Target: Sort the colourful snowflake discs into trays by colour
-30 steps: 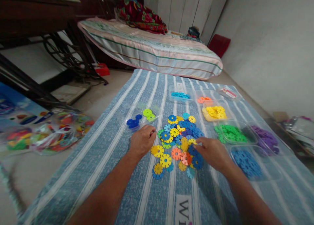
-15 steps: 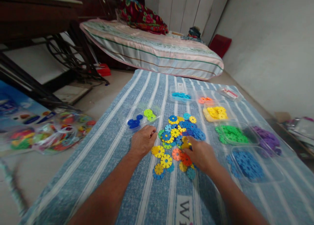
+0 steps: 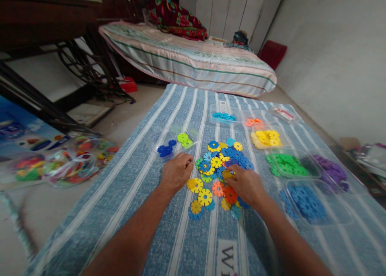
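A loose pile of notched plastic discs (image 3: pixel 216 162) in blue, yellow, green and orange lies on the striped cloth. My right hand (image 3: pixel 245 185) reaches over its right side, thumb and fingers pinched on a yellow notched disc (image 3: pixel 228 174). At the pile's left edge my left hand (image 3: pixel 177 171) rests with curled fingers; anything inside them is hidden. Just beyond it, a clear tray (image 3: pixel 153 136) holds dark blue discs (image 3: pixel 165 150) and lime green discs (image 3: pixel 183 139). Orange discs (image 3: pixel 230 195) lie below my right hand.
Clear containers to the right hold yellow discs (image 3: pixel 269 138), green discs (image 3: pixel 286 164), purple discs (image 3: pixel 330 171) and blue discs (image 3: pixel 305 201). Farther back are light blue discs (image 3: pixel 223 117) and orange-red discs (image 3: pixel 253 122). Bags of colourful pieces (image 3: pixel 72 167) lie on the floor at left.
My right hand has shifted very slightly with the yellow disc at its fingertips. My left hand stays in place, and the whole view has drifted a little.
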Tool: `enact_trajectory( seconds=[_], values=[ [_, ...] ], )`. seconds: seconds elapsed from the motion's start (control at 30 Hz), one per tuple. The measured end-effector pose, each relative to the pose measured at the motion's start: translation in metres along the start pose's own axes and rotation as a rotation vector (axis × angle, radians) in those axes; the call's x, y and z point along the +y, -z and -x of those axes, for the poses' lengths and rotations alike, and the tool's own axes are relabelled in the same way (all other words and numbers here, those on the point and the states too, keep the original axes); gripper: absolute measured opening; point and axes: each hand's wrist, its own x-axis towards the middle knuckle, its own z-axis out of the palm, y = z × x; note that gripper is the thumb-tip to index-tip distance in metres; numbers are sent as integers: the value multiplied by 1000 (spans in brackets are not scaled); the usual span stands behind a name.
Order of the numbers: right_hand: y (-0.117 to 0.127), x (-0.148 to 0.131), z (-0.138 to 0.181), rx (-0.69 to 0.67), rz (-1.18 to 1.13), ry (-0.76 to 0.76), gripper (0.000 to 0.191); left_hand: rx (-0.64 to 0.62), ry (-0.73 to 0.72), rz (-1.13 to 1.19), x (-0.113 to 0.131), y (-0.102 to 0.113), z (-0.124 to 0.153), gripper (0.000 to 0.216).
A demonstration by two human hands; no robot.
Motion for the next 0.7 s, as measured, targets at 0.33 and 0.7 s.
enact_trajectory(
  seconds=[0.33,0.7],
  values=[
    [-8,2,3,90,-270,73,11,-1,-1,1,0,0,0,17],
    [27,25,-4,67,-1027,-24,25,1,-12,3,-1,0,-2,18]
  ],
)
